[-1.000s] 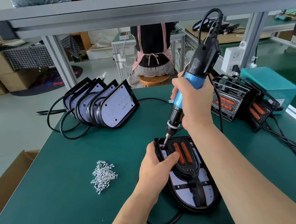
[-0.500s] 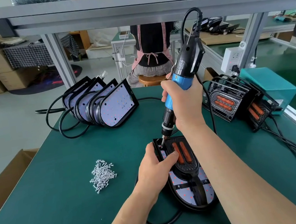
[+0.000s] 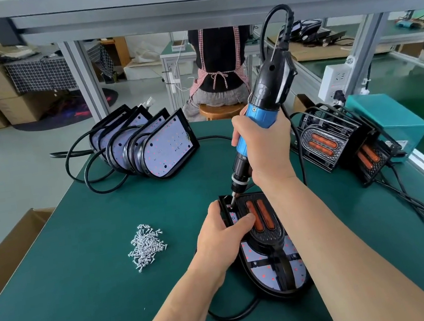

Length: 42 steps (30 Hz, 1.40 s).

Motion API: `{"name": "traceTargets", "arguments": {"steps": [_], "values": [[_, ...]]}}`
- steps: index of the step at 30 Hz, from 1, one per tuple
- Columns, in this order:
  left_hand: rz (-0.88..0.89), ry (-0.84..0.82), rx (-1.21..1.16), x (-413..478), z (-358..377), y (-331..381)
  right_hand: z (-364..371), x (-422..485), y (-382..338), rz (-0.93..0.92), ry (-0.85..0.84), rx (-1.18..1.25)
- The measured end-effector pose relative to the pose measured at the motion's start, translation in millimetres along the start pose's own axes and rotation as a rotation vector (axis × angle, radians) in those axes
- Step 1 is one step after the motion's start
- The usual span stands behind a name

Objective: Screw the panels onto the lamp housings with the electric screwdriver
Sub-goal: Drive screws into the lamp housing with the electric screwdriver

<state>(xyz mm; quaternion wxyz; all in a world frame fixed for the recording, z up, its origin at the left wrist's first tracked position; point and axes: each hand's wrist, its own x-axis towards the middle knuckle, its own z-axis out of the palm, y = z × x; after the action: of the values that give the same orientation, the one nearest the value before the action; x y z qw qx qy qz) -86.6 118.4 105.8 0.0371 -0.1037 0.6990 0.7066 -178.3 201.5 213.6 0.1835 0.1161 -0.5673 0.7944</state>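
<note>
A black lamp housing point(image 3: 274, 274) lies flat on the green mat, its white LED panel facing up under a black grille with two orange strips. My left hand point(image 3: 223, 237) presses on its far left edge, thumb on the grille. My right hand point(image 3: 265, 147) grips the blue and black electric screwdriver point(image 3: 265, 102), held nearly upright. Its bit touches the housing's far left corner, just beyond my left fingers. A heap of small silver screws point(image 3: 146, 245) sits to the left of the housing.
Several housings with bare LED panels point(image 3: 145, 145) stand in a row at the back left, cables looping around them. Housings with grilles point(image 3: 340, 141) lean at the right by a teal box point(image 3: 389, 120). A person sits on a stool beyond the table. An open cardboard box point(image 3: 5, 260) stands left.
The screwdriver has swung from a rightward lean to more upright, and its bit has moved up to the housing's far left corner. My left hand stays on the housing.
</note>
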Motion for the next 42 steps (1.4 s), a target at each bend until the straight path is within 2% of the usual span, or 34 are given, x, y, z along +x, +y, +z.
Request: {"name": "traceTargets", "arguments": {"steps": [4, 8, 13, 21, 26, 29, 32, 35, 42], "values": [[-0.005, 0.012, 0.004, -0.9, 0.1, 1.3, -0.9, -3.0, -0.2, -0.002, -0.02, 0.005], [-0.015, 0.012, 0.023, -1.2, -0.4, 2.9, 1.7, -5.2, -3.3, -0.013, -0.11, 0.01], [-0.016, 0.011, 0.051, -3.7, -0.2, 4.0, -1.7, -9.5, -7.0, 0.059, -0.189, -0.005], [-0.01, -0.027, 0.064, -6.7, 2.1, 11.6, -11.5, -8.6, -18.5, 0.063, -0.178, 0.072], [-0.021, -0.016, 0.073, -6.6, 0.8, 11.3, -23.2, 6.0, -49.5, 0.035, -0.128, 0.15], [-0.023, -0.004, 0.069, -5.5, 1.0, 9.9, -45.1, 19.1, -67.9, 0.05, -0.098, 0.063], [-0.037, 0.02, 0.066, -3.7, 2.4, 9.6, -75.0, 20.7, -63.6, 0.148, 0.016, -0.139], [-0.049, 0.043, 0.075, -4.4, 3.1, 10.1, -106.2, 14.6, -43.2, 0.277, 0.139, -0.217], [-0.053, 0.062, 0.112, -6.0, 2.9, 11.4, -149.2, -4.7, 11.3, 0.598, 0.148, -0.431]]}}
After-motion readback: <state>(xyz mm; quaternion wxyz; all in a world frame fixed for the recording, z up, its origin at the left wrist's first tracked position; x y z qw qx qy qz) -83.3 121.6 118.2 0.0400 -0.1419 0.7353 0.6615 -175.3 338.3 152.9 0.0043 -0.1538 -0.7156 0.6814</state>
